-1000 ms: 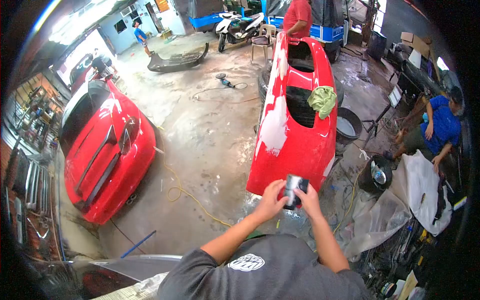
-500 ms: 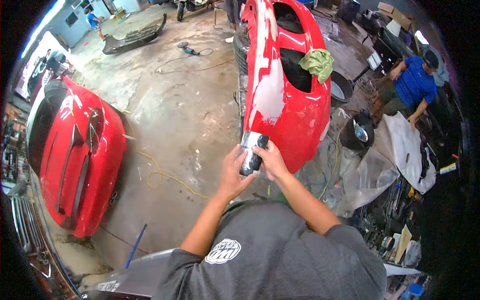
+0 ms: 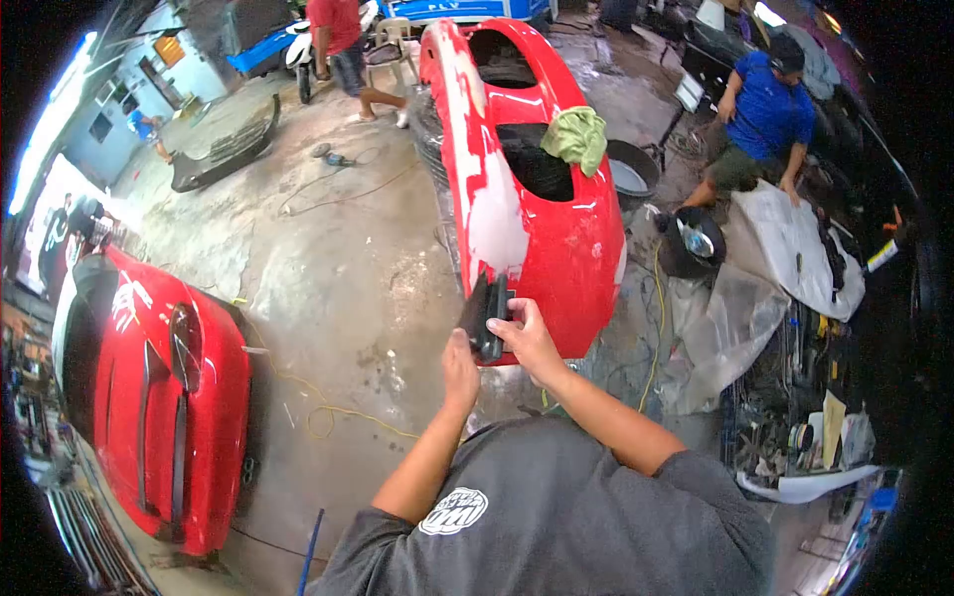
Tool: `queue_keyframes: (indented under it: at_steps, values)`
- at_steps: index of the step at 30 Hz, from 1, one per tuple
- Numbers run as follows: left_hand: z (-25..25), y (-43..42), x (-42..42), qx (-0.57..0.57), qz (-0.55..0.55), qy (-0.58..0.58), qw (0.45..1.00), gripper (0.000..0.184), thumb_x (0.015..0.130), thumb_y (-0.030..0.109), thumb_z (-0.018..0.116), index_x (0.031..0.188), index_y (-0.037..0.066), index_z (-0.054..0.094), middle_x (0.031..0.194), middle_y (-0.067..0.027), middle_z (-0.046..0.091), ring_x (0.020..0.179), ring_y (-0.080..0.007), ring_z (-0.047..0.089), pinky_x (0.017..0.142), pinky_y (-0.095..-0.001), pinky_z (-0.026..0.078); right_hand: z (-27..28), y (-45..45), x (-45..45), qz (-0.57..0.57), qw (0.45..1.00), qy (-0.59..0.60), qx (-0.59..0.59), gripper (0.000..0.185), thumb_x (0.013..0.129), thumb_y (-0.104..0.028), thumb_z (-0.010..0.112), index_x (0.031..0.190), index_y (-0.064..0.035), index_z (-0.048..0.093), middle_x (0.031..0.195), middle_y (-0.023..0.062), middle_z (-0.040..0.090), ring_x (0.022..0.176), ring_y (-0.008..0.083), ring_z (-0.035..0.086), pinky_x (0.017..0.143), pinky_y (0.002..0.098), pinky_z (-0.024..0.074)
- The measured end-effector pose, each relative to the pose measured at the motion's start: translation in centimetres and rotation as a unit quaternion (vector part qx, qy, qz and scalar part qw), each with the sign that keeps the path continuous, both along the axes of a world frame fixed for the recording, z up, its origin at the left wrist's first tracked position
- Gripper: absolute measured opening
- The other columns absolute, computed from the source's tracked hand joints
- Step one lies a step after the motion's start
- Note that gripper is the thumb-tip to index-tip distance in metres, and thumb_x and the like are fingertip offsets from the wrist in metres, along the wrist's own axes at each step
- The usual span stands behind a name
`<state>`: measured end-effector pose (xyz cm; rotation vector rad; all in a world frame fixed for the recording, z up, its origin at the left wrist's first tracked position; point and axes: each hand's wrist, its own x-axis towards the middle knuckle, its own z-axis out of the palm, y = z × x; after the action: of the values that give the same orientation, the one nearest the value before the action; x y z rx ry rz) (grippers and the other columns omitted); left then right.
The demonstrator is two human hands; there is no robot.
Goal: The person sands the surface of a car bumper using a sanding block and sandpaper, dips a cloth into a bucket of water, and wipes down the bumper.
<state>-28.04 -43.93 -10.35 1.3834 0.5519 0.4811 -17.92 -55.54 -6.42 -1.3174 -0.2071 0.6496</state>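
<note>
My right hand [image 3: 534, 344] grips a black sanding block [image 3: 498, 323], its thumb laid across the block. Against the block's left side lies a dark sheet, seemingly sandpaper [image 3: 479, 300], folded or standing up along it. My left hand [image 3: 460, 373] pinches the lower left edge of that sheet; some of its fingers are hidden behind. Just beyond both hands is a red car bumper [image 3: 566, 263] with whitish filler patches [image 3: 494, 223] along its left side. A green cloth [image 3: 576, 139] is draped over the bumper near an opening.
Another red bumper [image 3: 214, 417] stands at left. A power tool [image 3: 333, 156] with a cord lies on the floor. To the right are a black bucket [image 3: 686, 253], plastic sheeting [image 3: 730, 328] and a crouching person in blue [image 3: 765, 109]. Another person in a red shirt [image 3: 338, 35] walks behind.
The sheet by the block showed a bright, shiny face before and now looks dark. My view has shifted, and the person in red has come into sight at the top.
</note>
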Motion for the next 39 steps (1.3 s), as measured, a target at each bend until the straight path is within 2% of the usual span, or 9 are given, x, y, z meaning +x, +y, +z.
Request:
queue_keyframes:
  at_steps: [4,6,9,12,14,18,24,36,39]
  values:
    - [0.2,1.1,1.9,0.077,0.065,0.009,0.995,0.046,0.112,0.048,0.046,0.1,0.006,0.06,0.079,0.0017,0.052,0.069,-0.0081,0.052,0.063,-0.028,0.051,-2.6,-1.1,0.4,-0.057,0.998,0.013,0.01,0.039,0.097,-0.008,0.064,0.132,0.0027,0.049,0.114,0.0106,0.064,0.103,0.0171,0.065,0.09,0.0352,0.056]
    - [-0.6,2.1,2.6,0.017,0.068,0.025,0.997,0.045,0.112,0.046,0.048,0.1,0.005,0.061,0.079,0.0014,0.052,0.069,-0.0082,0.053,0.064,-0.0276,0.051,-1.6,-1.5,0.6,-0.083,0.996,0.017,0.019,0.037,0.097,-0.004,0.062,0.131,0.0031,0.051,0.115,0.0108,0.064,0.105,0.0167,0.063,0.096,0.0331,0.0511]
    - [-0.4,3.8,2.8,0.021,0.054,0.05,0.997,0.044,0.111,0.045,0.05,0.102,0.004,0.063,0.084,-0.0016,0.058,0.072,-0.01,0.057,0.063,-0.0279,0.052,1.7,-1.3,1.4,-0.105,0.978,-0.176,0.048,0.038,0.095,-0.004,0.062,0.131,0.0051,0.052,0.12,0.0126,0.064,0.11,0.0203,0.062,0.099,0.0383,0.0511]
    - [1.8,4.5,2.8,0.067,0.037,0.058,0.995,0.043,0.11,0.044,0.053,0.108,0.005,0.068,0.084,-0.0018,0.062,0.072,-0.012,0.061,0.063,-0.0304,0.055,5.6,-1.1,1.2,-0.108,0.936,-0.328,-0.072,0.038,0.096,-0.011,0.064,0.13,0.0034,0.055,0.119,0.0211,0.066,0.112,0.0336,0.065,0.099,0.0426,0.0506]
    - [1.5,5.2,2.6,-0.025,0.002,0.043,0.999,0.04,0.11,0.043,0.053,0.111,0.005,0.068,0.084,-0.0018,0.065,0.073,-0.0134,0.065,0.065,-0.0312,0.057,6.1,-0.6,0.8,-0.101,0.888,-0.428,-0.136,0.039,0.095,-0.015,0.066,0.129,0.0018,0.057,0.12,0.0268,0.064,0.112,0.0436,0.064,0.098,0.0456,0.0506]
    - [2.9,5.4,2.6,-0.173,-0.007,-0.027,0.985,0.036,0.11,0.04,0.054,0.112,0.007,0.067,0.088,-0.0032,0.071,0.077,-0.0154,0.072,0.068,-0.0316,0.059,4.3,0.1,-0.9,-0.055,0.876,-0.445,-0.18,0.04,0.096,-0.016,0.067,0.131,0.0034,0.057,0.118,0.0259,0.066,0.111,0.0406,0.066,0.1,0.0442,0.0497]
    - [5.1,5.2,1.3,-0.149,-0.051,-0.007,0.987,0.037,0.11,0.041,0.053,0.114,0.006,0.066,0.096,-0.007,0.075,0.08,-0.0162,0.074,0.07,-0.032,0.061,2.8,0.2,-1.7,-0.042,0.911,-0.37,-0.179,0.044,0.097,-0.021,0.066,0.132,0.0024,0.055,0.118,0.0284,0.065,0.11,0.0446,0.065,0.094,0.0488,0.0518]
    - [7.5,4.6,0.5,-0.135,-0.077,-0.013,0.988,0.042,0.111,0.042,0.051,0.118,0.004,0.066,0.102,-0.0081,0.074,0.084,-0.0166,0.074,0.074,-0.0335,0.062,4.4,-0.1,-2.3,-0.065,0.898,-0.398,-0.174,0.044,0.098,-0.022,0.066,0.132,0.0026,0.053,0.112,0.0278,0.067,0.105,0.0443,0.067,0.09,0.0494,0.0523]
    - [8.3,4.1,0.6,-0.114,-0.076,-0.012,0.991,0.044,0.111,0.038,0.049,0.115,-0.001,0.069,0.097,-0.0085,0.071,0.078,-0.0155,0.069,0.069,-0.0316,0.06,4.1,-0.1,-2.7,-0.066,0.903,-0.39,-0.166,0.045,0.101,-0.025,0.065,0.134,0.0023,0.051,0.109,0.0282,0.068,0.101,0.044,0.069,0.087,0.0493,0.0532]
